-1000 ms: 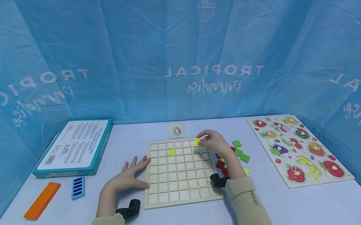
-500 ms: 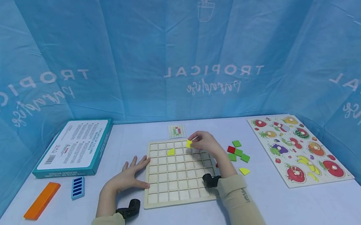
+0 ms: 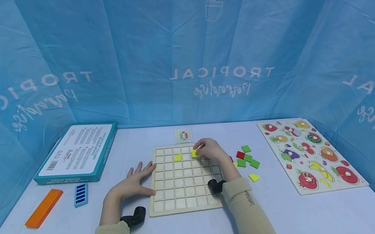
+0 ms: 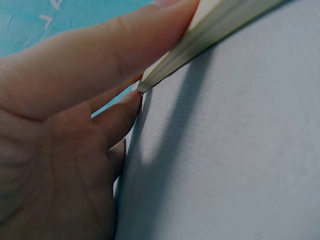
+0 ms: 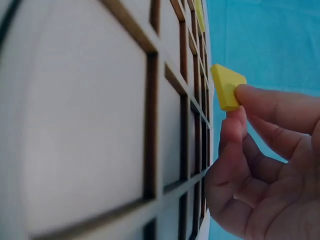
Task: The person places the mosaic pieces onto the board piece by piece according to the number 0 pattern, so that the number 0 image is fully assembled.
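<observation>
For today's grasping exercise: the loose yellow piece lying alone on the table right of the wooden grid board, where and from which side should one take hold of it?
The loose yellow piece lies flat and thin, so probably come from above and pinch two opposite edges. Its right side looks free; the green pieces sit farther back.

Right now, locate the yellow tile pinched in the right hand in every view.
Head: yellow tile at centre, over the wooden grid board, at the right hand fingertips.
Left wrist: not in view.
Right wrist: tile upper right, held near the grid.
Shared landmark: the wooden grid board.
</observation>
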Demonstrator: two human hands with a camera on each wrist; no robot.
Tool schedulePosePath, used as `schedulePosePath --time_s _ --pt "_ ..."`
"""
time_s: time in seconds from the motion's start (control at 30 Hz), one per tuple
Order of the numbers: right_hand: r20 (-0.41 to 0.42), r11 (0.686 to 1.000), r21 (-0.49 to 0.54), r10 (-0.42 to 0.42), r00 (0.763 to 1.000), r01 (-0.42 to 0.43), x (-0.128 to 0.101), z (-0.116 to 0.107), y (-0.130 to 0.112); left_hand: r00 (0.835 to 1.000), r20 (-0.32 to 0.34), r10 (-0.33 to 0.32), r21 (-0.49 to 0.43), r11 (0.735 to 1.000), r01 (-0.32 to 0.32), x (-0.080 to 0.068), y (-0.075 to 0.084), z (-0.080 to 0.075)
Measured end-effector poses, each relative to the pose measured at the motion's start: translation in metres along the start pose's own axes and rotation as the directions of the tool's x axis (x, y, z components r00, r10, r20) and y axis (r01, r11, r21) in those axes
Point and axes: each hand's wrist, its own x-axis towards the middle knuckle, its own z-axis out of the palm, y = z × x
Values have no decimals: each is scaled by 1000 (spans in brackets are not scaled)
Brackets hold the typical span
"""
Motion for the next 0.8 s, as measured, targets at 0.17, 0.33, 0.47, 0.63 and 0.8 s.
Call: schedulePosePath --time_s 0.17,0.33,0.47,0.63,0.8 --pt "-2 998 -63 6 1000 -6 2 2 -1 1000 4 10 -5 1000 -10 0 -2 0" --pt "1 993 -114 -20 1000 20 4 3 -3 1000 4 -16 35 999 15 2 -2 -1" --pt "1 986 -166 -22 1000 22 5 4 -4 1000 1 -27 44 999 27 3 -1 -2" --pt "-3 980 -200 -10 1000 10 4 4 -5 1000 -3 -29 36 999 29 4 -3 0" --pt "-5 977 -212 0 1000 -1 3 4 -5 999 -5 -39 30 999 39 5 -4 1"
